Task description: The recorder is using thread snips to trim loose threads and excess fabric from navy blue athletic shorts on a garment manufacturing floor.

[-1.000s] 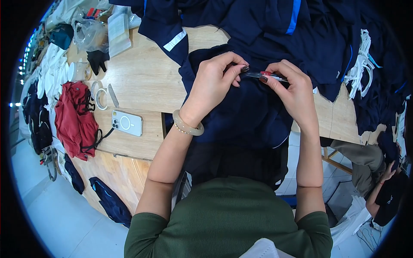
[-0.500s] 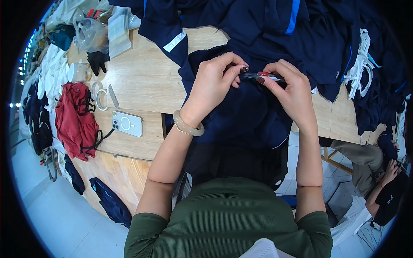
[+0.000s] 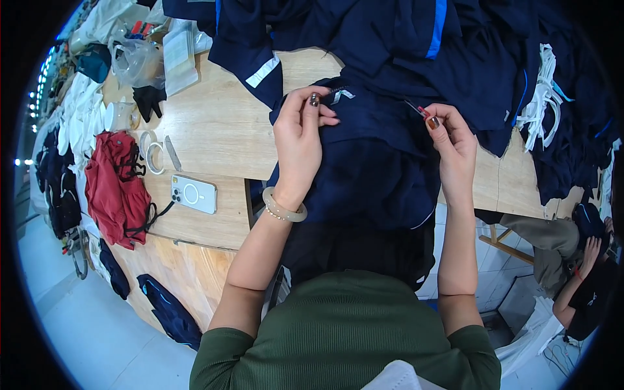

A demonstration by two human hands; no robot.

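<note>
A navy garment [image 3: 370, 169] is spread over the table edge and my lap. My left hand [image 3: 300, 133] is closed in a pinch on its far edge, thumb against the forefinger. A small white label [image 3: 343, 96] shows on the cloth just right of those fingers. To the right, my right hand [image 3: 455, 140] grips slim thread snips [image 3: 420, 110] with a red part; their thin dark tip points away and to the left, above the cloth. The handle is mostly hidden in my palm.
More navy garments [image 3: 390, 39] pile up at the far side, with white strips [image 3: 545, 97] at right. On the left are a phone [image 3: 194, 194], a red bag [image 3: 117, 188], tape rolls [image 3: 155, 155] and plastic bags [image 3: 138, 62]. Another person's hand [image 3: 590, 253] shows at right.
My hands have moved apart: the right one, with the snips, has drawn off to the right, and the left one slightly left. The white label on the cloth has come into view.
</note>
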